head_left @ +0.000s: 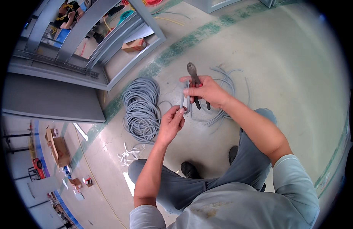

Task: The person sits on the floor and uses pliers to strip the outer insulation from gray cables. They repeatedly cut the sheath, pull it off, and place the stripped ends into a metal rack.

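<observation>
The grey cable point(182, 100) is in front of me, above the floor point(291, 91), strung between my two hands. My left hand point(171, 124) pinches its nearer end between thumb and fingers; my right hand point(206, 90) is closed around the cutting pliers point(191, 69) and nips the cable's farther part under its thumb as well. Two grey strands show side by side between my grips, and I can't tell from here whether they are one length bent back or two pieces.

What matters, I judge, is how the two long axes lie. The cable runs away from me, leaning slightly right at its far end. The pliers lie just to its right, handles toward me, head pointing away past my knuckles and leaning left, so the two lines draw together at the far side. The head sits beyond the pinched part rather than across it. My right hand is the nearer one to the tool; my left has only cable. The big grey cable coil point(141, 100) rests to the left of both hands.
</observation>
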Tool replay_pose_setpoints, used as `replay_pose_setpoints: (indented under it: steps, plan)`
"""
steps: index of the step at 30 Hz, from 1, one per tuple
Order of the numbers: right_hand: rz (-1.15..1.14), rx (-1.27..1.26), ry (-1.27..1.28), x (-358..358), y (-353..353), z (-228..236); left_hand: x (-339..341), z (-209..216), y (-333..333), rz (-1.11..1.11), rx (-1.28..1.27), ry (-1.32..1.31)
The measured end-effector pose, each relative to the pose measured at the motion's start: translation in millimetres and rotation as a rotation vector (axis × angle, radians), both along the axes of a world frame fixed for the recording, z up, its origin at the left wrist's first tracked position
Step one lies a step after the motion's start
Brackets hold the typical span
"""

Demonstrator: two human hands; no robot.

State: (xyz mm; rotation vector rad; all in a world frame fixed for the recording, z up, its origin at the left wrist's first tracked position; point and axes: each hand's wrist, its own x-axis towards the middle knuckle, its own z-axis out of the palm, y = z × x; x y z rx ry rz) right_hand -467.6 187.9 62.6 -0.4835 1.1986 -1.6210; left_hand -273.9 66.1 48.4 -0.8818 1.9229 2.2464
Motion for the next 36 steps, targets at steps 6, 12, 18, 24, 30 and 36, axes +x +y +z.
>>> replay_pose_setpoints:
  steps: [6, 12, 18, 24, 30, 36]
  plan:
    - [-0.142, 0.001, 0.182, -2, 17, 7, -8, 0, 2, -0.120, -0.133, -0.034]
    - [-0.129, -0.016, 0.094, -1, 15, 7, -16, 1, -5, -0.148, -0.129, 0.103]
    - [-0.205, 0.043, 0.080, 17, 8, 12, -23, -8, 3, -0.107, 0.249, 0.161]
    - [-0.295, 0.068, 0.229, 12, 4, 3, -23, 0, -1, -0.128, 0.190, 0.137]
    - [-0.281, 0.081, 0.288, 13, 1, 5, -17, -5, -6, -0.134, 0.120, 0.137]
    - [-0.248, 0.074, 0.302, 10, -2, 5, -15, 0, -11, -0.165, 0.237, 0.080]
